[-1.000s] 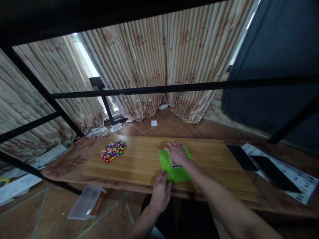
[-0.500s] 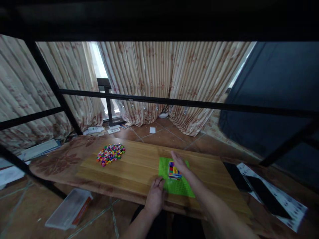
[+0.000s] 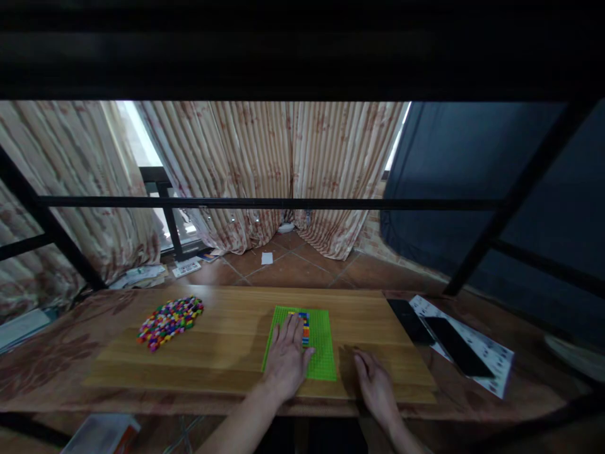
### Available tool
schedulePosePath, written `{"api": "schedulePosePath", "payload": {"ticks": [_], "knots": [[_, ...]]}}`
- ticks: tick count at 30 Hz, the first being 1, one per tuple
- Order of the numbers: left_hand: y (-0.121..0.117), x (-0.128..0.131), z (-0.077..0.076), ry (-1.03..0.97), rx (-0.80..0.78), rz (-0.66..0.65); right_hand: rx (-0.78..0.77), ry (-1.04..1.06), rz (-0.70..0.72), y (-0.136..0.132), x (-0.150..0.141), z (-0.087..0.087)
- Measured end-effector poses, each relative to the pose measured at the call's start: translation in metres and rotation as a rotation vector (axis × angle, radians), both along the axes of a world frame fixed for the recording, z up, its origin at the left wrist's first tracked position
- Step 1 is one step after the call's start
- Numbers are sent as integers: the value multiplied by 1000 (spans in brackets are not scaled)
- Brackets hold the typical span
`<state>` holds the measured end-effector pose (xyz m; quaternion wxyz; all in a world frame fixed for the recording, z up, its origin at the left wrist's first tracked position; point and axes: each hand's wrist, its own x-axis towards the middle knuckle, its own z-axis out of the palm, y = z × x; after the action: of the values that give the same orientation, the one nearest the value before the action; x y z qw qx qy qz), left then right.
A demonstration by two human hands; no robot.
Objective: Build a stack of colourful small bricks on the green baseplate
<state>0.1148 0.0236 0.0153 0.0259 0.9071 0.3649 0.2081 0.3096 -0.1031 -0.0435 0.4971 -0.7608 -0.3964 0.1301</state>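
Observation:
My left hand [image 3: 287, 359] is open, its fingers stretched out over the left side of a small block structure [image 3: 306, 326] in several colours. Whether the palm or fingers press on the structure cannot be made out. Beneath them lies a bright green studded baseplate [image 3: 322, 347], partly covered by that hand and its wrist. To the right of the baseplate, my right hand [image 3: 377, 383] rests near the front of the wooden board with curled fingers. Nothing shows in it. A heap of small colourful building bricks [image 3: 171, 320] lies on the board's left part.
The wooden board [image 3: 227, 353] sits on a brown patterned cloth [image 3: 42, 378]. At the right are a black phone-like slab [image 3: 457, 345], a dark flat object [image 3: 409, 320] and a printed sheet [image 3: 501, 359]. Black metal bars [image 3: 265, 203] cross in front. A clear plastic box [image 3: 101, 434] stands below.
My view has turned to the right. My left hand has moved from the baseplate's edge onto the block structure and opened. My right hand has left the structure, dropped to the board and curled.

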Motion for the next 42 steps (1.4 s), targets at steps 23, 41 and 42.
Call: {"api": "schedulePosePath", "payload": {"ticks": [23,41,42], "knots": [[7,26,-23,40,118,-5,-152,-522,121,-17,-21,-5],[1,37,-16,159,69,67,-207,-659,123,-23,-24,-23],[2,38,-17,166,65,66,-202,-659,116,-22,-25,-24]]}}
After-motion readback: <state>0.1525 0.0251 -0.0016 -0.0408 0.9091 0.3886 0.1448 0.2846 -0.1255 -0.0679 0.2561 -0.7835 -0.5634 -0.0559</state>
